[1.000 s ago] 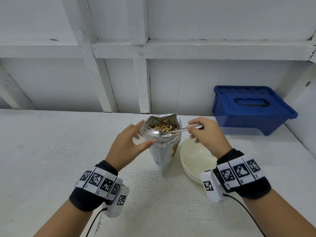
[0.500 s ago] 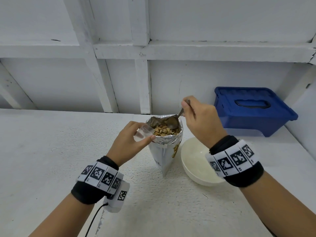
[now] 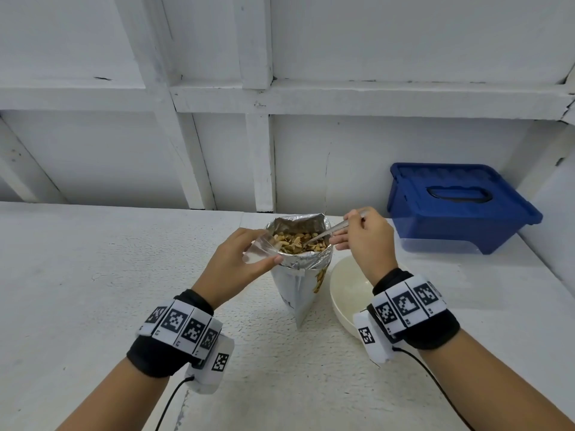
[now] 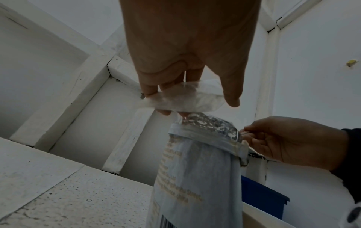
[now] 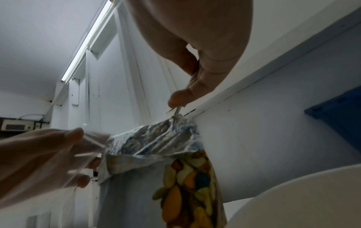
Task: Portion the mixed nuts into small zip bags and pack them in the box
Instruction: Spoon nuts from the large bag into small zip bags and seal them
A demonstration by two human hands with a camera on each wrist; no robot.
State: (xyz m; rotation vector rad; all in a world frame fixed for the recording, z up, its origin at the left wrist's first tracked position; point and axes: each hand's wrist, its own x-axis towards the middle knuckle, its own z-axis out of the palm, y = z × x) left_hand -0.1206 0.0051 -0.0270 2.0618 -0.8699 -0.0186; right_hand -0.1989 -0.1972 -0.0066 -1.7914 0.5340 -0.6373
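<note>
A foil pouch of mixed nuts (image 3: 298, 275) stands upright mid-table, its top rolled down and open, nuts (image 3: 297, 241) showing inside. My left hand (image 3: 236, 262) holds a small clear zip bag (image 3: 259, 248) open against the pouch's left rim; the same zip bag (image 4: 183, 97) sits between thumb and fingers in the left wrist view. My right hand (image 3: 364, 234) pinches the handle of a metal spoon (image 3: 329, 231), whose bowl is buried in the nuts. The pouch (image 5: 152, 143) and spoon handle (image 5: 177, 111) also show in the right wrist view.
A white bowl (image 3: 345, 293), empty, sits just right of the pouch under my right wrist. A blue-lidded clear box (image 3: 457, 206), closed, stands at the back right against the wall. White framed wall panels rise behind the table.
My right hand came down from its raised position and lowered the spoon's bowl into the nuts. The left hand stayed at the pouch rim with the zip bag.
</note>
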